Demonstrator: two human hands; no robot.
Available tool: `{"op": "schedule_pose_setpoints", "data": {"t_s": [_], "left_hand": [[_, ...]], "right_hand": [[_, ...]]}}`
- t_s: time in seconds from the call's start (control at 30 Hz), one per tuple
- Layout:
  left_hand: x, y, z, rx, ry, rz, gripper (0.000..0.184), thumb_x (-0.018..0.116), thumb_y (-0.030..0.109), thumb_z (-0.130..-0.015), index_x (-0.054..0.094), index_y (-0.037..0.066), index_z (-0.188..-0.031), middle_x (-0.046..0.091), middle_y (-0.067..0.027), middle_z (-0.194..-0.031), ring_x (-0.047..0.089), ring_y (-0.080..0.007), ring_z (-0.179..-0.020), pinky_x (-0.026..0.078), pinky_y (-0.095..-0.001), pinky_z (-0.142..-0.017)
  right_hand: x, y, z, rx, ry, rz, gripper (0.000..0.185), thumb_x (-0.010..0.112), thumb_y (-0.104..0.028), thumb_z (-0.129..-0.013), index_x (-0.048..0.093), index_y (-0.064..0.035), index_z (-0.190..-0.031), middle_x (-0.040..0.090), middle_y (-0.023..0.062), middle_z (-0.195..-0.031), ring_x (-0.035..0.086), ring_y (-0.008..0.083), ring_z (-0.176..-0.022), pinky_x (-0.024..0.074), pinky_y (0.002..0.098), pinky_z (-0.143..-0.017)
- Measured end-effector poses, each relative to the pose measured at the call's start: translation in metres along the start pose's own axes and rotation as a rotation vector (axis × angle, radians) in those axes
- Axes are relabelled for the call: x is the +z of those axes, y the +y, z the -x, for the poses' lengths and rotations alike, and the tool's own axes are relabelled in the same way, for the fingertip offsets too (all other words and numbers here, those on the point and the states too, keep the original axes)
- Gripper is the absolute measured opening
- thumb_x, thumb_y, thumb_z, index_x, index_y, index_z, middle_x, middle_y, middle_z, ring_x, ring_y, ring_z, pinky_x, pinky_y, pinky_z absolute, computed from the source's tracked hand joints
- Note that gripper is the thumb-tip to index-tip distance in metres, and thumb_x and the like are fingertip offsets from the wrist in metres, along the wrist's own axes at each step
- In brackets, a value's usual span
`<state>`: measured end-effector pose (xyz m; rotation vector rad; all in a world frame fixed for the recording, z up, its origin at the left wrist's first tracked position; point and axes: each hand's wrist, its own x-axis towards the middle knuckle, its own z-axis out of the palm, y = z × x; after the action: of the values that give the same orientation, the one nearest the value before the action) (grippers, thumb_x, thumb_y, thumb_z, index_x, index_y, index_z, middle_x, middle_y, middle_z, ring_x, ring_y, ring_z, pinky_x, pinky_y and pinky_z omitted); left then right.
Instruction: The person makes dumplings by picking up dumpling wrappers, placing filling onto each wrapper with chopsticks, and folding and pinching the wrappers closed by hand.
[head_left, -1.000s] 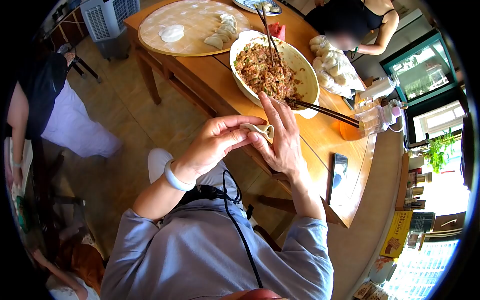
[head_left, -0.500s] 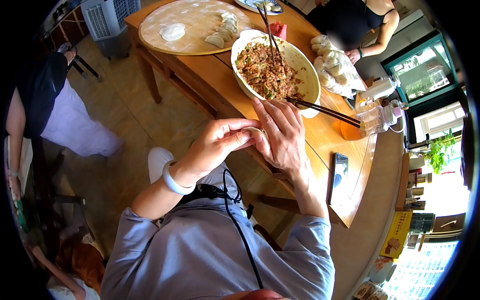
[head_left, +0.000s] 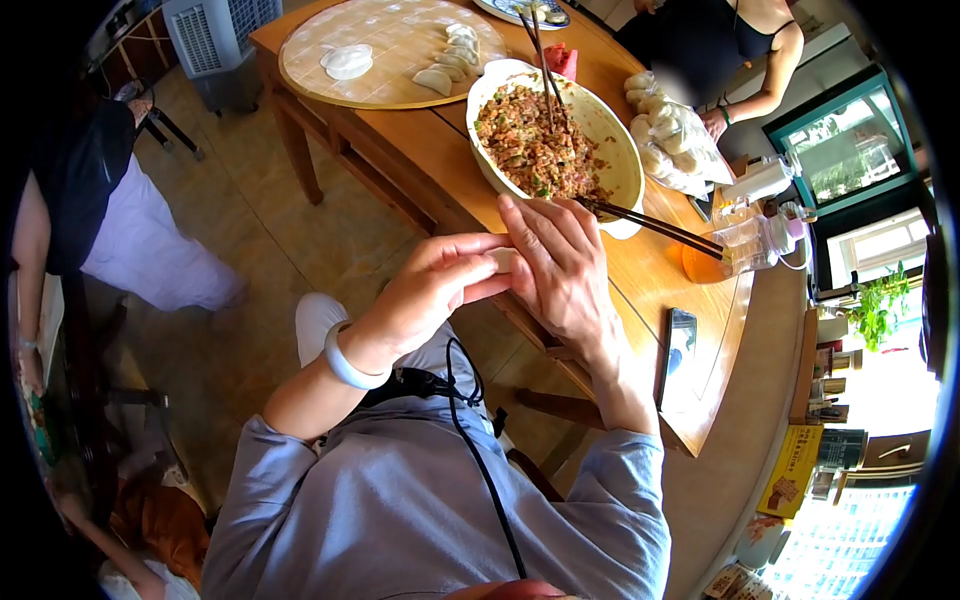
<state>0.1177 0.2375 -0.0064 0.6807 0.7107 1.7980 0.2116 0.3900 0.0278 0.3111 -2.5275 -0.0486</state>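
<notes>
Between my two hands is a pale dumpling, mostly hidden by the fingers. My left hand, with a light bangle at the wrist, pinches it from the left. My right hand closes over its other side, back of the hand upward. Just beyond my fingers stands a large cream bowl of minced filling. One pair of chopsticks stands in the filling, and other dark chopsticks lie over the bowl's near right rim.
A round floured board holds stacked wrappers and several folded dumplings. Right of the bowl are a bag of round white pieces, a bottle of orange liquid and a phone. Other people are at the far side and left.
My fingers have shifted slightly along the dumpling, my left thumb now pressing against it near my right fingers. The whole view has moved very slightly.
</notes>
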Motion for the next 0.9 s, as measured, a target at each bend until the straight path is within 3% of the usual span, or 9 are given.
{"op": "schedule_pose_setpoints", "data": {"t_s": [0.1, 0.23, 0.27, 0.3, 0.43, 0.53, 0.63, 0.77, 0.9], "left_hand": [[-0.007, -0.003, 0.000, 0.006, 0.085, 0.153, 0.040, 0.035, 0.016, -0.093, 0.040, -0.012, -0.121, 0.052, -0.0203, -0.115, 0.055, -0.0212, -0.104, 0.044, -0.0330, -0.094], [-0.011, -0.008, -0.001, 0.050, 0.102, 0.301, 0.038, 0.036, 0.020, -0.094, 0.048, -0.009, -0.113, 0.055, -0.0180, -0.113, 0.055, -0.0226, -0.103, 0.044, -0.0338, -0.093], [-0.012, -0.008, -0.001, 0.076, 0.108, 0.333, 0.035, 0.038, 0.020, -0.094, 0.051, -0.008, -0.110, 0.056, -0.0169, -0.111, 0.056, -0.0229, -0.101, 0.045, -0.0338, -0.092], [-0.013, -0.010, -0.001, 0.098, 0.128, 0.337, 0.036, 0.037, 0.022, -0.094, 0.053, -0.007, -0.108, 0.056, -0.0165, -0.110, 0.056, -0.0224, -0.101, 0.045, -0.0340, -0.092], [-0.016, -0.013, 0.001, 0.115, 0.094, 0.265, 0.041, 0.036, 0.024, -0.094, 0.047, -0.008, -0.118, 0.053, -0.0161, -0.116, 0.052, -0.0214, -0.108, 0.040, -0.0354, -0.097], [-0.014, -0.017, 0.003, 0.126, 0.159, 0.253, 0.036, 0.042, 0.024, -0.092, 0.054, -0.004, -0.111, 0.058, -0.0135, -0.109, 0.054, -0.0205, -0.105, 0.044, -0.0339, -0.093], [-0.018, -0.022, 0.004, 0.273, 0.169, 0.082, 0.028, 0.048, 0.021, -0.090, 0.060, 0.001, -0.105, 0.058, -0.0069, -0.106, 0.054, -0.0139, -0.100, 0.045, -0.0287, -0.089], [-0.023, -0.005, 0.015, 0.167, 0.234, 0.222, 0.027, 0.045, 0.019, -0.092, 0.057, -0.001, -0.106, 0.055, -0.0060, -0.107, 0.051, -0.0107, -0.102, 0.044, -0.0267, -0.092], [-0.026, -0.007, 0.011, 0.240, 0.252, 0.177, 0.028, 0.044, 0.021, -0.092, 0.056, -0.001, -0.106, 0.055, -0.0072, -0.107, 0.052, -0.0122, -0.102, 0.043, -0.0272, -0.094]], "right_hand": [[-0.005, -0.004, -0.002, 0.158, -0.008, -0.169, 0.088, 0.057, -0.058, -0.072, 0.036, 0.0061, -0.129, 0.054, 0.0198, -0.108, 0.052, 0.0337, -0.098, 0.0389, 0.0426, -0.085], [0.002, -0.010, 0.008, 0.221, 0.124, -0.156, 0.069, 0.073, -0.037, -0.066, 0.050, -0.0006, -0.121, 0.057, 0.0160, -0.102, 0.055, 0.0301, -0.090, 0.0440, 0.0389, -0.077], [0.004, -0.013, 0.009, 0.212, 0.196, -0.170, 0.054, 0.077, -0.022, -0.062, 0.059, -0.0045, -0.110, 0.059, 0.0126, -0.094, 0.057, 0.0268, -0.081, 0.0463, 0.0354, -0.069], [0.006, -0.016, 0.010, 0.213, 0.254, -0.145, 0.045, 0.077, -0.016, -0.061, 0.063, -0.0064, -0.103, 0.059, 0.0096, -0.086, 0.056, 0.0238, -0.072, 0.0463, 0.0326, -0.062], [0.011, -0.029, 0.009, 0.302, 0.292, -0.141, 0.022, 0.072, -0.002, -0.066, 0.067, -0.0039, -0.087, 0.059, 0.0082, -0.076, 0.056, 0.0220, -0.068, 0.0446, 0.0305, -0.061], [0.018, -0.034, 0.009, 0.287, 0.303, -0.027, 0.019, 0.067, 0.004, -0.069, 0.066, -0.0017, -0.088, 0.060, 0.0104, -0.077, 0.056, 0.0238, -0.069, 0.0457, 0.0316, -0.061], [0.026, -0.039, 0.003, 0.231, 0.336, -0.020, 0.013, 0.064, 0.001, -0.077, 0.065, 0.0016, -0.090, 0.061, 0.0091, -0.078, 0.059, 0.0187, -0.071, 0.0487, 0.0298, -0.055], [0.039, -0.048, -0.010, 0.174, 0.367, -0.032, 0.009, 0.061, -0.005, -0.081, 0.065, 0.0004, -0.088, 0.061, 0.0088, -0.077, 0.059, 0.0189, -0.069, 0.0472, 0.0302, -0.055], [0.044, -0.037, -0.012, 0.098, 0.400, -0.052, 0.008, 0.062, -0.006, -0.081, 0.065, -0.0007, -0.086, 0.061, 0.0084, -0.078, 0.059, 0.0193, -0.067, 0.0460, 0.0305, -0.053]]}}
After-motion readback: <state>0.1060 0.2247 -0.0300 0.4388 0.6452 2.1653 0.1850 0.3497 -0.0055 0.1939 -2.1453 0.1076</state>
